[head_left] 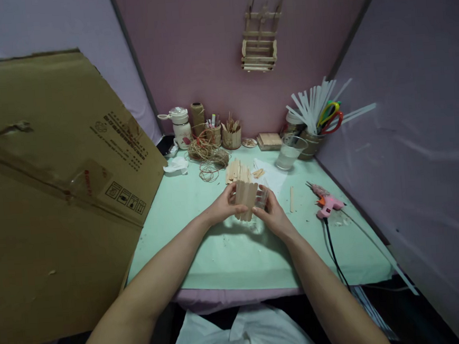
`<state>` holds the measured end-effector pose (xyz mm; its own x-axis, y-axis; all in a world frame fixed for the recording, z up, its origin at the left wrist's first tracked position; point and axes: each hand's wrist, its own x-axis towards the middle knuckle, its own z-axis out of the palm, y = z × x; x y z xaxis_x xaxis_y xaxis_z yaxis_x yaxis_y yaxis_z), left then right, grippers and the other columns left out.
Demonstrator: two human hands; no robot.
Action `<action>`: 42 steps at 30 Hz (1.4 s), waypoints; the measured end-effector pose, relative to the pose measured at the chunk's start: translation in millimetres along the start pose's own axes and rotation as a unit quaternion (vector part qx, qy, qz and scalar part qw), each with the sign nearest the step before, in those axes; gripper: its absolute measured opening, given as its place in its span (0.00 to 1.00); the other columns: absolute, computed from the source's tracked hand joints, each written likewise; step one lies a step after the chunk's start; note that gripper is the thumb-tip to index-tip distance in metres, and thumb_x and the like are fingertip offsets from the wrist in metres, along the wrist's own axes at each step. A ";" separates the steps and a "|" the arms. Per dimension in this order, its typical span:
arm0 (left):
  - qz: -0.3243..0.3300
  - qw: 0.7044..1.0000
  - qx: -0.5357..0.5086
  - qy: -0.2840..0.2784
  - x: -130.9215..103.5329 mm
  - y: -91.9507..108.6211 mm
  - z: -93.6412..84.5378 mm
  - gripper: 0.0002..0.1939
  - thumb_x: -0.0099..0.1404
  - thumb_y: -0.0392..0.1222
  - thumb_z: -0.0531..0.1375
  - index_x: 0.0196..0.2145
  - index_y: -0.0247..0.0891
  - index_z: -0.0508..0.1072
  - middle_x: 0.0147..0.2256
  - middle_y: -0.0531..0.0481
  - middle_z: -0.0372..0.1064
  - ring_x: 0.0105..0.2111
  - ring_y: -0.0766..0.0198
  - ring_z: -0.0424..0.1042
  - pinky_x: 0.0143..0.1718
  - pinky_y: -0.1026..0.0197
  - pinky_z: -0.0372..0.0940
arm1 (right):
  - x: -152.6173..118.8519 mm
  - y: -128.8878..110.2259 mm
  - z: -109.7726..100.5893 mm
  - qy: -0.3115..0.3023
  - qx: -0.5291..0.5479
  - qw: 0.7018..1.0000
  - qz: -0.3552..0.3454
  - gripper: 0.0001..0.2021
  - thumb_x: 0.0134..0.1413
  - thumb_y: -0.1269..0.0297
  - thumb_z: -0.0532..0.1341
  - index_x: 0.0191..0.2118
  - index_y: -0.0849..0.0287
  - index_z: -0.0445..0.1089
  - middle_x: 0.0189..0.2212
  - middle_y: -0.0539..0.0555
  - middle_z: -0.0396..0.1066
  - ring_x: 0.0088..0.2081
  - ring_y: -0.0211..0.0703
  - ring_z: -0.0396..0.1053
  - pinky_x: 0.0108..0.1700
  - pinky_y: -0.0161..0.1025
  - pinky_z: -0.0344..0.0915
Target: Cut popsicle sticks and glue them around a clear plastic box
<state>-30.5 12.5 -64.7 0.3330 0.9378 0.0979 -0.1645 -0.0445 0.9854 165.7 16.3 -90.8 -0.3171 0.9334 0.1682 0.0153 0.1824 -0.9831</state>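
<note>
A clear plastic cup (261, 197) with flat wooden sticks (246, 200) standing side by side along its wall is held between both hands above the table. My left hand (229, 204) grips the stick-covered side, its thumb across the lower part of the sticks. My right hand (272, 211) is closed round the clear side, with the thumb touching the sticks' lower right edge. Just behind lies a pile of loose wooden sticks (232, 170). One single stick (292, 199) lies to the right of my right hand.
A pink glue gun (329, 205) with its cord lies at the right. Along the back stand a white bottle (181, 129), tangled twine (206, 151), a stick holder (232, 139), a glass (289, 154) and scissors (332, 119). A large cardboard box (57, 206) rises at the left.
</note>
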 end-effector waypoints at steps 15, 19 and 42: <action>-0.004 1.000 -0.031 0.003 0.6 -0.9 4.3 0.49 0.48 0.50 0.73 0.63 0.41 0.58 0.63 0.34 0.57 0.62 0.41 0.61 0.60 0.43 0.59 | 0.9 -0.6 1.7 0.031 0.002 0.999 0.025 0.38 0.47 0.43 0.67 0.61 0.49 0.57 0.58 0.59 0.63 0.52 0.52 0.68 0.57 0.54 0.65; -0.009 0.999 -0.035 0.007 1.7 -2.4 4.5 0.49 0.48 0.50 0.73 0.64 0.43 0.58 0.63 0.36 0.58 0.61 0.42 0.62 0.59 0.45 0.60 | 2.1 -1.3 2.5 0.037 0.006 0.999 0.031 0.37 0.46 0.44 0.67 0.60 0.50 0.58 0.58 0.60 0.64 0.52 0.53 0.68 0.55 0.53 0.66; -0.066 0.959 -0.252 -0.113 -4.8 12.7 3.6 0.28 0.53 0.61 0.68 0.46 0.40 0.75 0.59 0.37 0.67 0.58 0.43 0.67 0.59 0.42 0.58 | -3.8 -12.2 0.1 0.027 0.136 0.990 -0.030 0.46 0.38 0.33 0.65 0.63 0.44 0.58 0.62 0.58 0.60 0.58 0.59 0.65 0.55 0.56 0.67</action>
<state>-30.9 6.2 -52.2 0.5661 0.8221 0.0602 -0.5152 0.2959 0.8044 166.7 10.5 -79.4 -0.2594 0.9398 0.2224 -0.2593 0.1541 -0.9534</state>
